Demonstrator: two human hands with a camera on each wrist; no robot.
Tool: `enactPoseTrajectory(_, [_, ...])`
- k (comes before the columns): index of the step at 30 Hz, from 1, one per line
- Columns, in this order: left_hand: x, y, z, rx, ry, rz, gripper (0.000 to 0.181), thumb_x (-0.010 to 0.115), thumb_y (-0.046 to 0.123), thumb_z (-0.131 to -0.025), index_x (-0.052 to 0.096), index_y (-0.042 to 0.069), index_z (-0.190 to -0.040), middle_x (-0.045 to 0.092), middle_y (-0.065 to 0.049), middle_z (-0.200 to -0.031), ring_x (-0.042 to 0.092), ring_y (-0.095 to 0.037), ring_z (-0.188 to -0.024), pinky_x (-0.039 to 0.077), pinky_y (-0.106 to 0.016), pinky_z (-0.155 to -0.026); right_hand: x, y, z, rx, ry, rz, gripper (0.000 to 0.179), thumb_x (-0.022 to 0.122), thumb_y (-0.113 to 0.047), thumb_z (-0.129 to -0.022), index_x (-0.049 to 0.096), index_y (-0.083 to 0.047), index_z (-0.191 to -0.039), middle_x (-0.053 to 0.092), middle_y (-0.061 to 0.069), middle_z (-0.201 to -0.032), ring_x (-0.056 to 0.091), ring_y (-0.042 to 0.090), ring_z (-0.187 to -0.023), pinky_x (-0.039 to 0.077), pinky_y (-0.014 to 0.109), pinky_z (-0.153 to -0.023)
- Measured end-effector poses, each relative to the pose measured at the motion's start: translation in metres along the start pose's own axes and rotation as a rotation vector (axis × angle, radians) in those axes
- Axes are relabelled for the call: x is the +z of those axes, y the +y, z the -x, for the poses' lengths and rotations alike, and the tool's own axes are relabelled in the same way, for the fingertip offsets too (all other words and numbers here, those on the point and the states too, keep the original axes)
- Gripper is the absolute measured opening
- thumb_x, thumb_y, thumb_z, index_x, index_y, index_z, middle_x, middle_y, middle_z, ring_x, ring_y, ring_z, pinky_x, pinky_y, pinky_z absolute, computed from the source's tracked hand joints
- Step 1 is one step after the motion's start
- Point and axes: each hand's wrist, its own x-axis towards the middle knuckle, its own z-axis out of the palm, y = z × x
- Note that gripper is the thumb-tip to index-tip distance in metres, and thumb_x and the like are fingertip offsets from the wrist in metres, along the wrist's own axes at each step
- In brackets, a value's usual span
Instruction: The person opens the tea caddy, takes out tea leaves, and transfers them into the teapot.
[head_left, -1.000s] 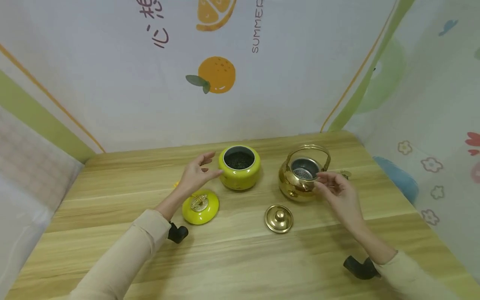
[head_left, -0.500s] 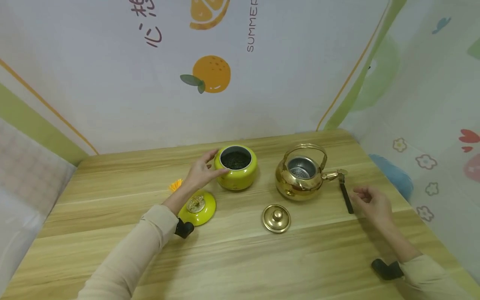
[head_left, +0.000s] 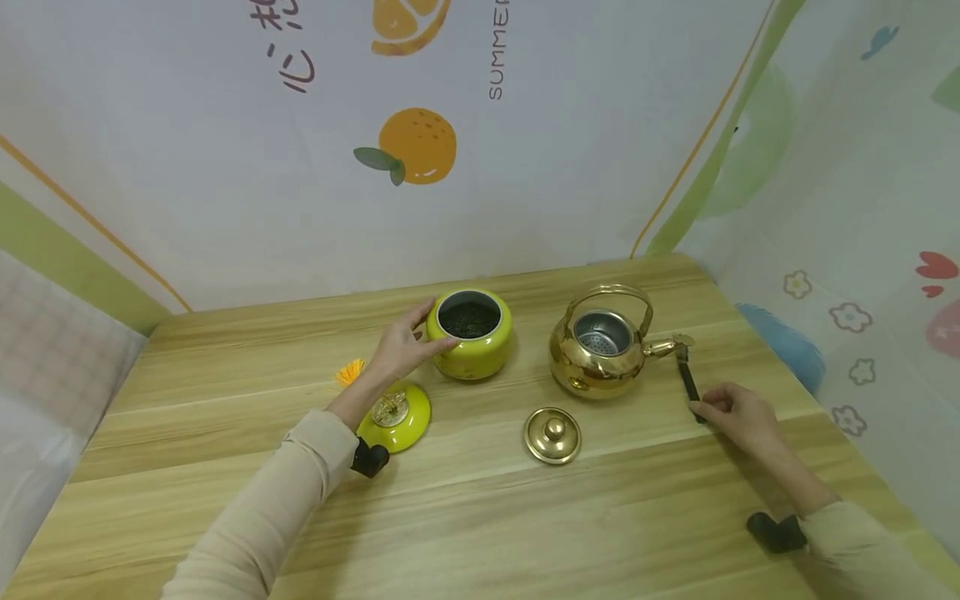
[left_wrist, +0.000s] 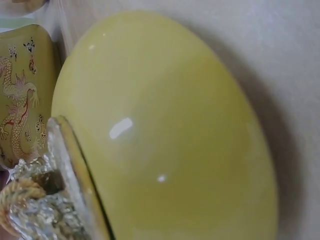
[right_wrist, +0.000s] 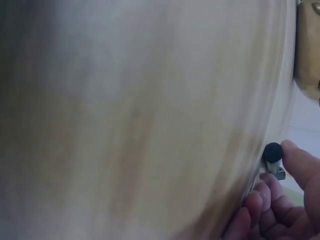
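My left hand [head_left: 399, 346] grips the left side of a round yellow jar [head_left: 480, 362], its thumb in front near the rim. Dark, leaf-like stuff lies inside the jar. In the left wrist view the yellow lid [left_wrist: 175, 125] fills most of the picture, with the dragon-painted jar [left_wrist: 22, 100] behind. At the table's right, my right hand [head_left: 742, 419] pinches the lower end of a slim black handle [head_left: 687, 379] with a small metal head. The right wrist view shows the handle's round end [right_wrist: 273, 152] between thumb and fingers. The tool's head lies close to the kettle's spout.
A gold kettle [head_left: 592, 373], uncovered with a perforated strainer inside, stands right of the jar, its spout [head_left: 660, 348] pointing right. The kettle's gold lid [head_left: 552, 436] lies in front. The yellow lid with an orange tassel [head_left: 350, 372] lies under my left wrist.
My right hand has moved right, away from the kettle, and down onto the black-handled tool, taking hold of it. The left hand has closed in on the jar and taken hold of its side.
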Motion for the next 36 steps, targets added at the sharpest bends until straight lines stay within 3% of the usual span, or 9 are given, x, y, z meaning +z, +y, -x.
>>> enactPoseTrajectory(11, [0.001,0.0,0.001,0.005,-0.01,0.051,0.083,0.072,0.026,-0.084,0.025,0.01,-0.149,0.025,-0.009,-0.154,0.032,-0.034,-0.137,0.035,-0.042,-0.109,-0.004,-0.002,-0.004,0.019,-0.053,0.048,0.029,0.063,-0.021,-0.089,0.061,0.008,-0.086,0.063,0.009,-0.073,0.052,0.014,-0.063,0.041,0.024,-0.051])
enactPoseTrajectory(21, [0.003,-0.002,0.0,-0.019,-0.011,0.12,0.082,0.072,0.023,-0.084,0.024,0.009,-0.149,0.023,-0.009,-0.155,0.033,-0.034,-0.136,0.04,-0.037,-0.105,-0.014,0.003,-0.005,0.057,-0.056,0.044,0.037,0.058,-0.021,-0.091,0.06,0.016,-0.095,0.067,0.024,-0.082,0.064,0.034,-0.072,0.052,0.037,-0.06])
enactPoseTrajectory(29, [0.002,-0.001,0.002,-0.022,-0.012,0.131,0.083,0.071,0.023,-0.084,0.023,0.009,-0.15,0.022,-0.008,-0.155,0.031,-0.033,-0.138,0.039,-0.038,-0.107,-0.018,0.01,-0.004,0.043,0.047,-0.019,0.037,0.055,-0.016,-0.093,0.056,0.019,-0.105,0.067,0.025,-0.08,0.062,0.019,-0.062,0.051,0.026,-0.056])
enactPoseTrajectory(36, [0.002,-0.002,0.003,-0.017,-0.013,0.107,0.083,0.072,0.025,-0.084,0.023,0.011,-0.15,0.022,-0.008,-0.156,0.031,-0.033,-0.138,0.039,-0.037,-0.106,-0.022,0.015,-0.005,0.073,0.168,-0.147,0.034,0.05,-0.01,-0.095,0.054,0.022,-0.107,0.065,0.029,-0.08,0.058,0.003,-0.051,0.051,0.018,-0.048])
